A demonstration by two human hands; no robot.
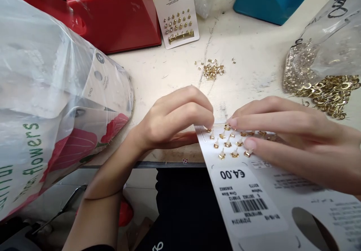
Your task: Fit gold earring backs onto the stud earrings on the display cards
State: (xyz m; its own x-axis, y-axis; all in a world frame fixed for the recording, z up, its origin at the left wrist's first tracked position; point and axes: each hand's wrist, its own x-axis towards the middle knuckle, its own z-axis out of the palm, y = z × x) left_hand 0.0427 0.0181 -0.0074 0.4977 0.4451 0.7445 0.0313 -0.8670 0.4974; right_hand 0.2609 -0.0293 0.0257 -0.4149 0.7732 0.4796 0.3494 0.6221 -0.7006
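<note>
A white earring card (270,183) is turned back side up at the table's front edge, its price label upside down to me. Rows of gold earring backs (228,142) sit on the posts along its far part. My left hand (180,117) is closed at the card's left corner, fingers curled over the edge beside an earring back, thumb mostly hidden beneath. My right hand (293,134) lies across the card's right side. One fingertip touches an earring back near the far edge and another digit presses nearer me; its remaining fingers are partly hidden.
Loose gold earring backs (213,71) lie in a small pile beyond my hands. A finished-looking earring card (180,21) leans against a red tape dispenser (118,18). A teal dispenser (270,1) stands behind. Plastic bags flank me: carded packs (96,74) left, gold hoops (329,93) spilling right.
</note>
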